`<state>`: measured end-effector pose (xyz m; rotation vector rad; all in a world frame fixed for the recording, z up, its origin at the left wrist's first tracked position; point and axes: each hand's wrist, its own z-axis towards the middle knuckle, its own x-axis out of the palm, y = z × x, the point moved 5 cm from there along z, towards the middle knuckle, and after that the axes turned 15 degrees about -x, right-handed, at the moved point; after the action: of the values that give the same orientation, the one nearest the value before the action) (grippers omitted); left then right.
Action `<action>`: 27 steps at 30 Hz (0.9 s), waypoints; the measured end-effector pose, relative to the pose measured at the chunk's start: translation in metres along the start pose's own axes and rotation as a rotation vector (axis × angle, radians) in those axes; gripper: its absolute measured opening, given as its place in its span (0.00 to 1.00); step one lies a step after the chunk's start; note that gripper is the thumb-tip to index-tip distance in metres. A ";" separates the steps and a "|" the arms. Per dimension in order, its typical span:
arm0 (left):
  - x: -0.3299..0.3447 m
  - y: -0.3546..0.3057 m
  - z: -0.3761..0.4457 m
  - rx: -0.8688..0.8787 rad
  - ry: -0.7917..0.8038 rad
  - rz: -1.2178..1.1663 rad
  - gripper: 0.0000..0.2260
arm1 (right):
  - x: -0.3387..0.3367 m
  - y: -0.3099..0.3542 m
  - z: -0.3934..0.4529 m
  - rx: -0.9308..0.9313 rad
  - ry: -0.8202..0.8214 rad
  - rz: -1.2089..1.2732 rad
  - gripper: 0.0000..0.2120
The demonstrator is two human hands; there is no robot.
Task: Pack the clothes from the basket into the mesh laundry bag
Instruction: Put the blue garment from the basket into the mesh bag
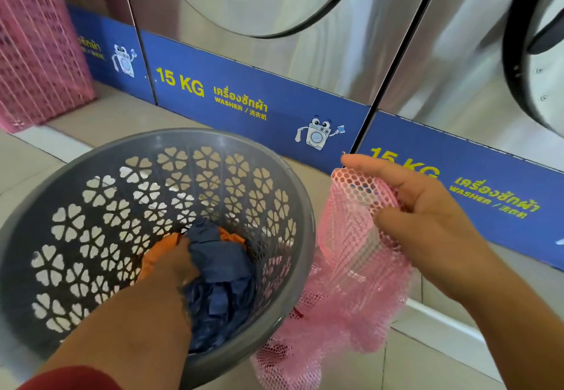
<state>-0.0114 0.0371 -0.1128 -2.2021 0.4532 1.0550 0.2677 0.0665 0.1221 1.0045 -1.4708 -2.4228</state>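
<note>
Reaching into the basket, left hand has fingers curled round the navy cloth, orange under them. Right hand pinches the bag rim shut-ish. I'd spread those fingers to open the mouth before lifting anything across.

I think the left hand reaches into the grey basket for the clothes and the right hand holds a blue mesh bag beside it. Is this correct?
Almost. In the head view the mesh bag is pink, not blue. The rest holds: the left hand reaches into the grey basket for the clothes, and the right hand holds the bag beside it.
</note>
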 end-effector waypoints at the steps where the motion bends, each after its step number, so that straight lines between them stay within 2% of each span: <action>1: 0.004 0.009 0.013 -0.064 -0.006 0.100 0.21 | 0.000 -0.003 -0.001 0.006 0.003 -0.010 0.37; 2: -0.002 0.025 0.019 -0.159 -0.057 0.063 0.19 | 0.000 -0.006 -0.001 0.014 0.000 -0.020 0.37; 3: -0.004 0.034 0.029 -0.187 -0.105 0.074 0.18 | -0.001 -0.009 -0.001 0.021 -0.006 -0.033 0.37; 5: -0.004 0.042 0.043 -0.198 -0.118 -0.049 0.15 | -0.002 -0.010 -0.001 0.027 -0.030 -0.067 0.36; 10: -0.004 0.027 0.061 -0.094 0.000 -0.460 0.06 | -0.002 -0.008 0.004 0.023 -0.075 -0.141 0.35; 12: -0.004 0.022 0.060 -0.119 0.069 -0.550 0.05 | -0.001 -0.008 0.006 0.024 -0.079 -0.159 0.35; 13: -0.002 0.024 0.061 -0.125 0.070 -0.508 0.06 | 0.000 -0.008 0.006 0.027 -0.081 -0.170 0.35; 14: 0.000 0.028 0.060 -0.130 0.068 -0.420 0.12 | 0.000 -0.009 0.007 0.030 -0.084 -0.178 0.34; 17: 0.010 0.043 0.048 -0.148 0.071 0.086 0.42 | 0.000 -0.012 0.009 0.038 -0.083 -0.184 0.34; 20: 0.030 0.046 0.039 -0.191 0.261 0.397 0.55 | 0.002 -0.016 0.012 0.041 -0.068 -0.192 0.34; 24: 0.046 0.024 0.037 -0.112 0.361 0.564 0.58 | 0.005 -0.016 0.015 0.028 -0.060 -0.203 0.34; 27: 0.048 0.014 0.042 0.012 0.308 0.711 0.47 | 0.005 -0.016 0.014 0.028 -0.060 -0.210 0.34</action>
<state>-0.0129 0.0543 -0.1756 -2.2422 1.4499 1.0331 0.2588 0.0826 0.1106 1.1562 -1.4907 -2.6027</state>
